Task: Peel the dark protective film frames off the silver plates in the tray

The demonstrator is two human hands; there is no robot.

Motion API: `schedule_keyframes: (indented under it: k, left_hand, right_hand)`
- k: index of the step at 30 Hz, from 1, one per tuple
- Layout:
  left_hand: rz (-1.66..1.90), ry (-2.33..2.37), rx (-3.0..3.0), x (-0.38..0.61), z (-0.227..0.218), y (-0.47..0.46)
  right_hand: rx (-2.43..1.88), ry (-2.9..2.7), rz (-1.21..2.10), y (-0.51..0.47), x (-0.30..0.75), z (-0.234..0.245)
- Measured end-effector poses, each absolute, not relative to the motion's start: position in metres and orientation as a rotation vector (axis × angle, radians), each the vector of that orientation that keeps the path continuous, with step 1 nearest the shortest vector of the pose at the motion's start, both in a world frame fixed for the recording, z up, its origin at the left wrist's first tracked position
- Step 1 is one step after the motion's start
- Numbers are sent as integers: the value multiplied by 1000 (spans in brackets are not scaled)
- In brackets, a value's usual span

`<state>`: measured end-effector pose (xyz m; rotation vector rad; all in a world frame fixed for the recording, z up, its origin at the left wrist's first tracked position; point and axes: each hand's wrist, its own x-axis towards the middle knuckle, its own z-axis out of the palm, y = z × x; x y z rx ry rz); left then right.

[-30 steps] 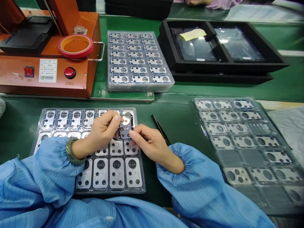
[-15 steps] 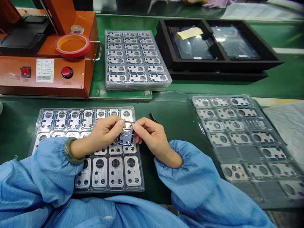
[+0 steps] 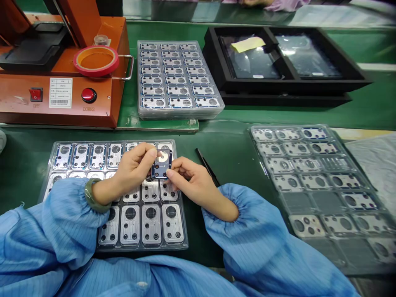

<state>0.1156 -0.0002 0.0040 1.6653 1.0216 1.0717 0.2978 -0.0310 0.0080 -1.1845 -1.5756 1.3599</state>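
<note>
Head view: what has just changed at the hands?

The blue-rimmed metal lens plate (image 3: pixel 161 164) has been raised and turned more upright between the two hands, and the black tweezers (image 3: pixel 206 166) are now shown clear of the right hand (image 3: pixel 193 182).

How is it gripped?

It is pinched at its left edge by the fingertips of the left hand (image 3: pixel 133 167), closed with almost no gap; a green bangle (image 3: pixel 89 197) is worn at that wrist. Its lower edge is met by the right hand's fingertips, curled in and nearly closed. Nothing else is seen held.

Where is it held?

Just above the far right part of the near tray (image 3: pixel 142 248), not resting on the metal plates set there in rows.

And around it?

The tweezers are left on the green bench mat (image 3: pixel 235 152), right of that tray. A stacked tray (image 3: pixel 181 116) is placed farther off, and an orange press (image 3: pixel 62 111) stands far left.
</note>
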Motion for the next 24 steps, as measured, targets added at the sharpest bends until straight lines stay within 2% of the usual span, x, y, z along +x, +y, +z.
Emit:
schedule_keyframes:
  k: [3,9,19,24]
  left_hand:
    - [1066,899,1605,115,6,1]
    - [1074,980,1608,118,11,3]
    - [933,1054,1295,116,9,2]
    - [1031,1133,1222,122,9,3]
  right_hand:
    - [-1181,-1616,1344,-32,297,8]
    - [-1146,-1750,1228,-33,295,5]
    - [-1193,-1564,1366,-29,299,3]
    - [-1256,-1479,1427,-28,299,1]
